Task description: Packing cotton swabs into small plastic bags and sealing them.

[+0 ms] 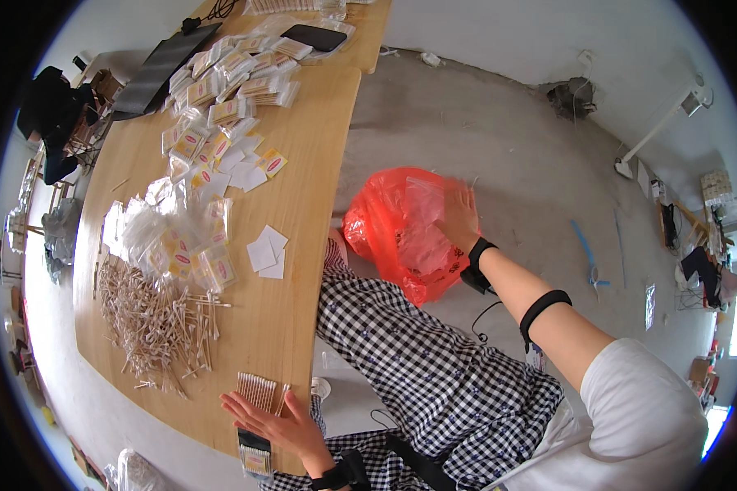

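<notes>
My left hand [272, 421] lies on the table's near edge with its fingers stretched out. Beside its fingers is a neat row of cotton swabs [256, 390], and a loose swab stands by the thumb. A small pack of swabs [255, 461] with a dark band sits just below that hand. Over at the right, my right hand [461, 217] is at the rim of a red plastic bag [368, 219] on the floor side of the table. Motion smears its fingers, so their hold is unclear. Clear plastic [422, 200] shows inside the red bag, next to that hand.
On the wooden table [303, 147] lie a heap of loose swabs [151, 323], clear bags [160, 225], white cards [267, 251] and a pile of filled swab packs [229, 74]. A dark phone [314, 37] rests at the far end. My checked-cloth lap [418, 335] is beside the table.
</notes>
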The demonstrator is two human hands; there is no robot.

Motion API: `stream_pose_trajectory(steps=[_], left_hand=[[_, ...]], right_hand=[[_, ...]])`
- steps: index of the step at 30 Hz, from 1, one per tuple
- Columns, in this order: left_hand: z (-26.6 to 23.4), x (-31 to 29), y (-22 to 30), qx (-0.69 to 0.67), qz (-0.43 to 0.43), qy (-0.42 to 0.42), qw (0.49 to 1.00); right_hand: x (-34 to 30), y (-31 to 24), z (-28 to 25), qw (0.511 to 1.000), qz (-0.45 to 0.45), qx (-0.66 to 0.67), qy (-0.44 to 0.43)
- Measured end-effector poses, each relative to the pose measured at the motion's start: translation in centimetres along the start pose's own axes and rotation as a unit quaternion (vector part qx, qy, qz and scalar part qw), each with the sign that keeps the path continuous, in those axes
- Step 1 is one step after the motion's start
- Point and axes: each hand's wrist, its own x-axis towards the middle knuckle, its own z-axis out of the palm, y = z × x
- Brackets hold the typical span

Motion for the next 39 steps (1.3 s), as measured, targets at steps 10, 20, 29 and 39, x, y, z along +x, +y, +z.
stream_pose_trajectory(steps=[10,20,29,39], left_hand=[[0.4,0.1,0.0,0.023,0.006,0.021,0.999],[0.5,0.1,0.0,-0.001,-0.001,0.051,0.999],[-11.5,-2.7,4.4,-0.426,0.112,-0.038,0.897],[-24.4,-0.5,11.3,-0.501,0.228,-0.019,0.835]], right_hand=[[-0.9,9.4,-3.4,0.955,0.269,0.115,-0.056],[-3.7,12.0,-9.3,0.781,0.291,0.54,-0.118],[1.3,3.1,-12.1,0.809,0.133,0.572,0.009],[15.9,-10.5,-21.0,0.966,-0.164,0.098,0.176]])
